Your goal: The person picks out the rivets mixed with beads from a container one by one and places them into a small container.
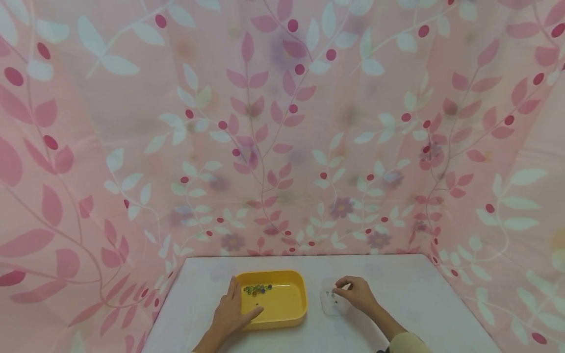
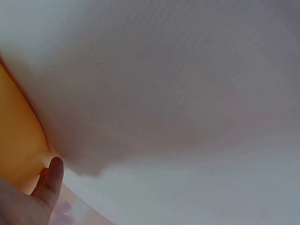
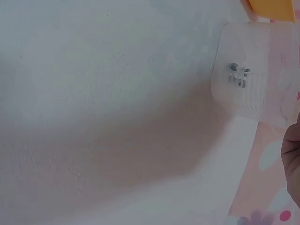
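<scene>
A yellow tray (image 1: 287,314) holds a cluster of glass marbles (image 1: 256,290), green, amber and blue, at its back left, with a small dark one nearer the front. My left hand (image 1: 231,309) rests at the tray's left end: its straight fingers lie along the outer wall and the thumb reaches over the front rim. To the right stands a clear plastic container (image 3: 262,89) with several small dark or clear marbles (image 3: 239,75) inside. My right hand (image 1: 357,292) is over the container's right side, index finger bent and a small gap showing between finger and thumb.
A white-covered table (image 1: 388,274) carries both containers, with a strip of tabletop between them. Pink leaf-patterned curtains (image 1: 282,147) hang behind the table and at both sides.
</scene>
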Demonstrator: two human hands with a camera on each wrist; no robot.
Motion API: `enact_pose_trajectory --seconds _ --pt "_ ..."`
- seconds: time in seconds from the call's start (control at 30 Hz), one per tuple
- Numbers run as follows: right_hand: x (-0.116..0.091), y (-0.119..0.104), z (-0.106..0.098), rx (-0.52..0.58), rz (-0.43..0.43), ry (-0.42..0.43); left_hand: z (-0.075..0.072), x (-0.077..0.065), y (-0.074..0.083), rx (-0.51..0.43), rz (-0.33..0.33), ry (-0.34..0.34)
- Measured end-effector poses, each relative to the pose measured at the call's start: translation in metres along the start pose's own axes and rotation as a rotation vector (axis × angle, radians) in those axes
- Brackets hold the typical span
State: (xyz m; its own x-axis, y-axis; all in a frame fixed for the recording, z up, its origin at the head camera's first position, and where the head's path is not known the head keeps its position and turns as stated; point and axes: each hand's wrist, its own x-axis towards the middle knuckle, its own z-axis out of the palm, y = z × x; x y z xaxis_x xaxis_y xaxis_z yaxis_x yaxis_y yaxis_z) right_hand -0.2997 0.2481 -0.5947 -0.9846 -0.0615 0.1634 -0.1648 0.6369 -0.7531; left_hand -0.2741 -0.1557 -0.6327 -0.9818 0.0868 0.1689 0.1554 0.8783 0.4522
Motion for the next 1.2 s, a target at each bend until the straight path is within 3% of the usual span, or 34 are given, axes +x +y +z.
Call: enact_pose_trajectory --seconds 0.27,0.67,1.0,1.2 --pt "-0.002 -0.002 -0.004 -0.023 -0.058 0.058 0.001 0.001 -0.002 0.002 -0.003 0.018" --pt "-0.009 -0.005 0.008 -0.256 -0.338 0.216 0.002 0.001 0.0 0.003 -0.002 0.002" --pt "-0.008 -0.004 0.021 -0.408 -0.394 0.262 0.005 0.002 -0.004 0.015 -0.006 -0.005" --pt "-0.006 -0.015 0.028 -0.428 -0.37 0.188 0.004 0.003 -0.005 0.01 -0.002 -0.015"
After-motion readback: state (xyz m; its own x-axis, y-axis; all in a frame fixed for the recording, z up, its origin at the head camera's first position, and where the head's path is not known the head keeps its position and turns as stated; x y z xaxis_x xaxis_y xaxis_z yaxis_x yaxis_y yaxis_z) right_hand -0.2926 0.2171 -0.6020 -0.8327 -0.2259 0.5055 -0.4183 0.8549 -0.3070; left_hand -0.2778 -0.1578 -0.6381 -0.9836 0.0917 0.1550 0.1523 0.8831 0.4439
